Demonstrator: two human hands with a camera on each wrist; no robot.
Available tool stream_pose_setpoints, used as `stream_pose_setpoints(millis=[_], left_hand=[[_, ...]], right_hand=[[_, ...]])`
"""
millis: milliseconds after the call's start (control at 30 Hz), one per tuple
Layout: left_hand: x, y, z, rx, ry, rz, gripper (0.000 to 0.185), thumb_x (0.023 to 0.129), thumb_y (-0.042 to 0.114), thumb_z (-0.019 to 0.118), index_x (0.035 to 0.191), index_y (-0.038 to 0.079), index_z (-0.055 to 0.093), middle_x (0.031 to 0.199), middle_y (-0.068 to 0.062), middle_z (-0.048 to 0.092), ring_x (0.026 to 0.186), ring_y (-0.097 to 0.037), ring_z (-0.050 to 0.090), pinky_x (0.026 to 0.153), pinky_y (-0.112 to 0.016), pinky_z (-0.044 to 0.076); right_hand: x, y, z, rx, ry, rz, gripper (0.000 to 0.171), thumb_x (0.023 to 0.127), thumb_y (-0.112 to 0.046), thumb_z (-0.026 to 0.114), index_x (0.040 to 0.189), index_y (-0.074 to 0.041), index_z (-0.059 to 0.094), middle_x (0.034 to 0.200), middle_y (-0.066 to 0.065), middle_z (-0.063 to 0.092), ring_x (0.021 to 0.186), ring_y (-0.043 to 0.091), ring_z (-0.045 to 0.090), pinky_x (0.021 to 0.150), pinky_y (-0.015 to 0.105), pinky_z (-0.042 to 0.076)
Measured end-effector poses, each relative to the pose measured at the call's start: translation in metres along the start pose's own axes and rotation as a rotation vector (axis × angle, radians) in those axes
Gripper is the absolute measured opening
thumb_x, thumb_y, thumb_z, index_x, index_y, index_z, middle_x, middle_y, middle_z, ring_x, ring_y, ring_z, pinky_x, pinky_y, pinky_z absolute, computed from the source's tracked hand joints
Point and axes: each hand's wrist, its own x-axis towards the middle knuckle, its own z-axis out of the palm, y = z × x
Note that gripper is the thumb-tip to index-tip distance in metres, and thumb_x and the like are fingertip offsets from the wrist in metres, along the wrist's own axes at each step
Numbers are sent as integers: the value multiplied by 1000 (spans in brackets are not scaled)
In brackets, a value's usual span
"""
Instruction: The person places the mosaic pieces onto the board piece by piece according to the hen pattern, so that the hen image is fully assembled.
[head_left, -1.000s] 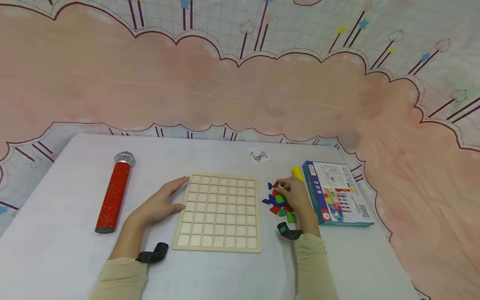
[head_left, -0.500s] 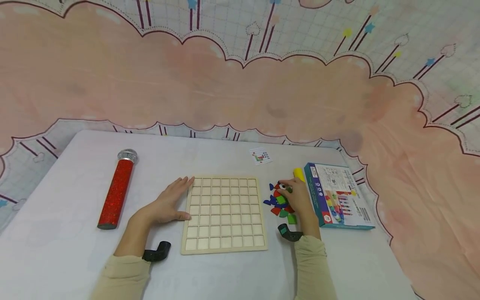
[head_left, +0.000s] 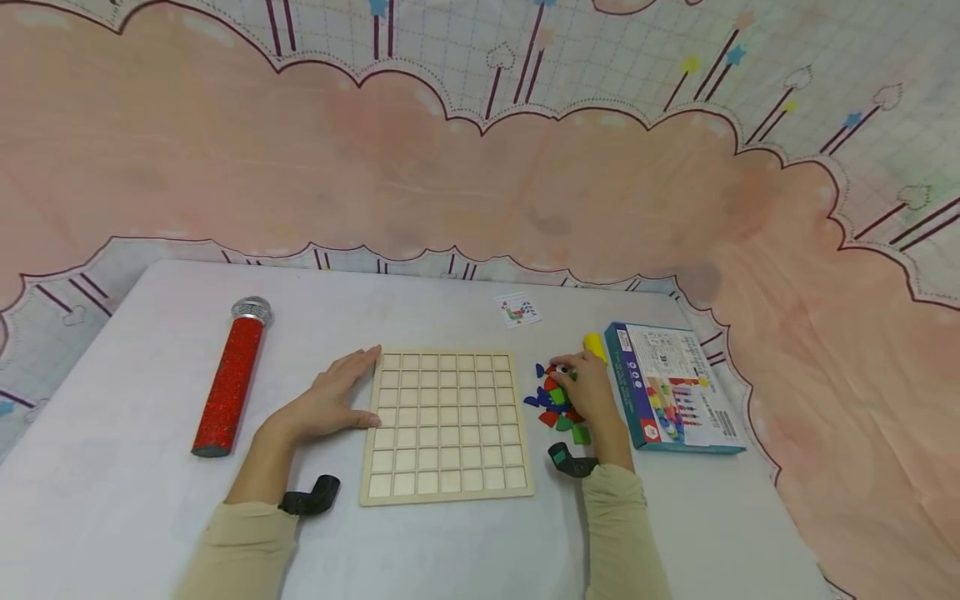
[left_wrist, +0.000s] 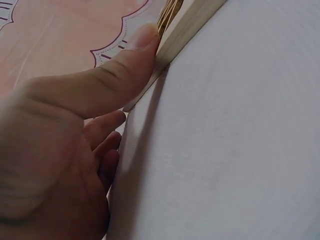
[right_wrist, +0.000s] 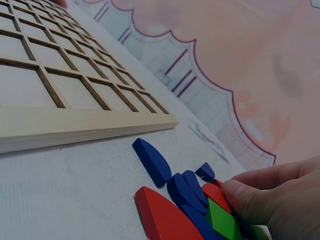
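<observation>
A wooden grid board (head_left: 450, 498) with square recesses lies in the middle of the white table. At its left edge my left hand (head_left: 326, 404) touches the frame with the thumb and outstretched fingertips; in the left wrist view the thumb (left_wrist: 120, 75) presses against the wooden side. My right hand (head_left: 595, 387) reaches down over a small pile of coloured blocks right of the board. Thumb and index finger are close together at a red piece; I cannot tell if they pinch one. Around them lie a blue block (right_wrist: 152, 162), a red block (right_wrist: 160, 220) and a green block (right_wrist: 223, 220).
Beyond the right hand are a yellow piece (head_left: 595, 346) and a blue printed box (head_left: 678, 387). A small picture card (head_left: 517, 309) lies behind the board. On the left is a red glittery microphone (head_left: 230, 383). A patterned cloth hangs behind the table.
The board has turned slightly, its near edge swinging to the right, with the left thumb now at its side. The right hand has stayed at the blocks.
</observation>
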Motion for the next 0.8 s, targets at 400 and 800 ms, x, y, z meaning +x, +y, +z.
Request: stream_pose_setpoints(millis=[400, 800], left_hand=[[0, 3, 3, -6, 14, -23, 103, 71, 38, 80, 152, 11, 21, 156, -19, 22, 144, -41, 12, 110, -69, 8], [-2, 0, 4, 18, 26, -17, 103, 71, 39, 80, 152, 11, 22, 156, -18, 23, 144, -40, 13, 110, -68, 11]], right_hand=[[6, -4, -5, -22, -69, 29, 25, 92, -20, 63, 116, -14, 66, 112, 15, 55, 101, 28, 49, 94, 42, 49], [5, -7, -3, 52, -57, 87, 22, 91, -22, 64, 110, -11, 62, 102, 10, 62, 92, 24, 55, 88, 36, 52]])
